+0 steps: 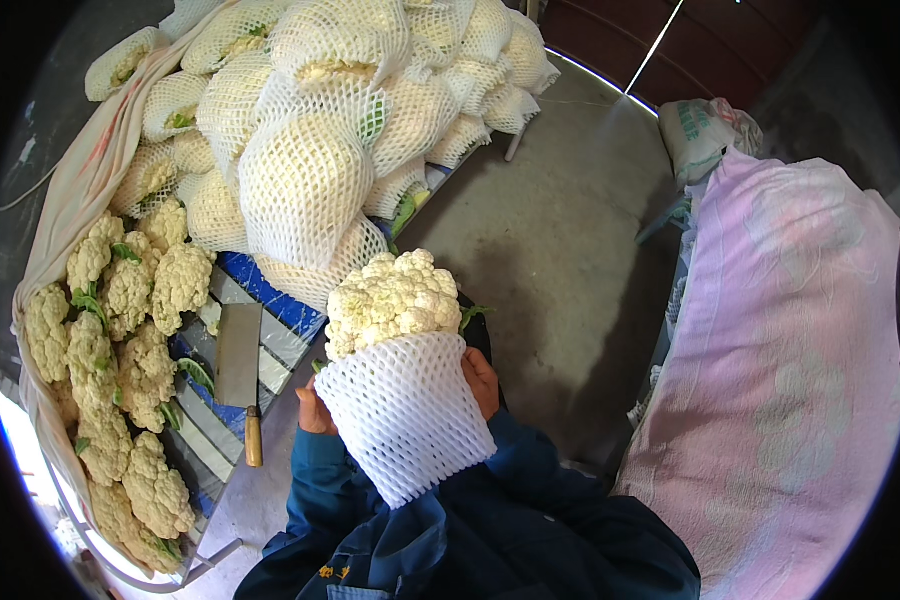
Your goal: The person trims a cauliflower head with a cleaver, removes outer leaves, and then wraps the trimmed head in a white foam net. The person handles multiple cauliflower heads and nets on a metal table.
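Between my two hands is a pale cauliflower head (394,300), its lower part inside a white foam mesh sleeve (409,412). The florets stick out above the sleeve's edge. My left hand (313,409) grips the left side, its fingers mostly hidden behind the mesh. On the opposite side my right hand (481,381) has its fingers curled around the sleeve's edge. A cleaver (238,354) with a wooden handle lies flat on the slatted table (217,442), left of my left hand.
Bare cauliflowers (146,375) lie along the table's left side, beside a bunched cloth (82,202). Sleeved cauliflowers (307,180) are heaped at the far end. To the right, a pink blanket (780,360) covers a raised surface; a woven sack (694,135) stands behind it. Concrete floor (562,262) lies between.
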Tool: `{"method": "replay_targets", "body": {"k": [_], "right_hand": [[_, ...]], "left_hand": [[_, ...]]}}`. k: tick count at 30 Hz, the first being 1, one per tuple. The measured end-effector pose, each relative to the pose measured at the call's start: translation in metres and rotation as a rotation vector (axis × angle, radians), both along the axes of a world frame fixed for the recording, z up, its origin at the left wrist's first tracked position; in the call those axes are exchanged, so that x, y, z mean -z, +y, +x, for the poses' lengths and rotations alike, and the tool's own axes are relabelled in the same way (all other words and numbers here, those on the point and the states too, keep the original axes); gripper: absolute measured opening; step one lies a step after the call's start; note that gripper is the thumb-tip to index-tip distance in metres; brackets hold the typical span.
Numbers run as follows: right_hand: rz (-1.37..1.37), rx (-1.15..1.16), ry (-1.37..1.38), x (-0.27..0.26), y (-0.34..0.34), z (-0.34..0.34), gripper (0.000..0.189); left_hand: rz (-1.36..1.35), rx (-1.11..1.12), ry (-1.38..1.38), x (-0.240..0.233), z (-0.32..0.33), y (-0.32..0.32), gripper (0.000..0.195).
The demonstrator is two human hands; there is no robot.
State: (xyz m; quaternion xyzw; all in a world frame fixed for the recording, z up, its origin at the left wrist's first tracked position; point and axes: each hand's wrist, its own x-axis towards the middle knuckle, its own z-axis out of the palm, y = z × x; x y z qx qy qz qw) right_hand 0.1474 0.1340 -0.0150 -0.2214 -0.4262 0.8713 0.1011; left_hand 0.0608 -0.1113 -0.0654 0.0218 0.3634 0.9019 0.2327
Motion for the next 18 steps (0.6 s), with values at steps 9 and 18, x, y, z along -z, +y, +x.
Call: {"method": "replay_targets", "body": {"k": [9,18], "right_hand": [[0.013,0.029,-0.019,0.002,-0.004,0.0,0.022],[-0.024,0.051,-0.023,0.011,-0.006,-0.004,0.024]], "left_hand": [[0.008,-0.104,0.15,-0.022,0.028,0.008,0.117],[-0.426,0.02,0.405,-0.048,0.039,0.015,0.112]]}}
